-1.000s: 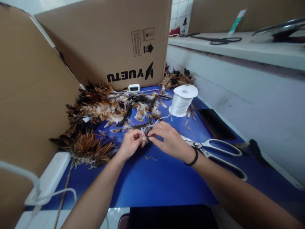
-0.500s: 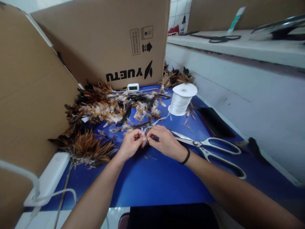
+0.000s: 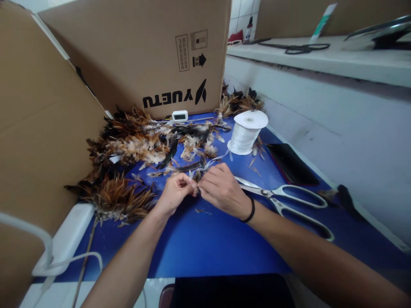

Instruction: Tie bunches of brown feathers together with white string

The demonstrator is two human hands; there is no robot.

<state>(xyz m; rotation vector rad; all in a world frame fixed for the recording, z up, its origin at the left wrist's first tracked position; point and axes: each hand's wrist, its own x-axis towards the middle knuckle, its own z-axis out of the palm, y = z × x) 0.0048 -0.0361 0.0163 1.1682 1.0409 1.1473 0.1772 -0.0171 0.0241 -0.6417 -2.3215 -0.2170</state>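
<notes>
Over the blue table (image 3: 192, 239), my left hand (image 3: 177, 191) and my right hand (image 3: 223, 190) meet fingertip to fingertip. Both are closed in a pinch at the end of a thin white ribbon (image 3: 214, 160) and a small dark feather. The fingers cover most of what they pinch. From there the ribbon runs back to a white spool (image 3: 244, 136), which stands upright. Brown and black feathers (image 3: 138, 141) are heaped behind and to the left, with an orange-brown bunch (image 3: 118, 199) nearest my left hand. Large scissors (image 3: 269, 192) lie beside my right wrist.
A dark phone (image 3: 292, 164) lies at the right edge by the wall. A small white display (image 3: 180, 115) stands before the cardboard box (image 3: 128, 55). At the left is a white power strip (image 3: 69, 235) with cables. Above right runs a ledge (image 3: 289, 55) with black scissors.
My right hand's fingers have turned and folded more tightly beside the left fingertips. My left hand has hardly moved. The view has shifted slightly.
</notes>
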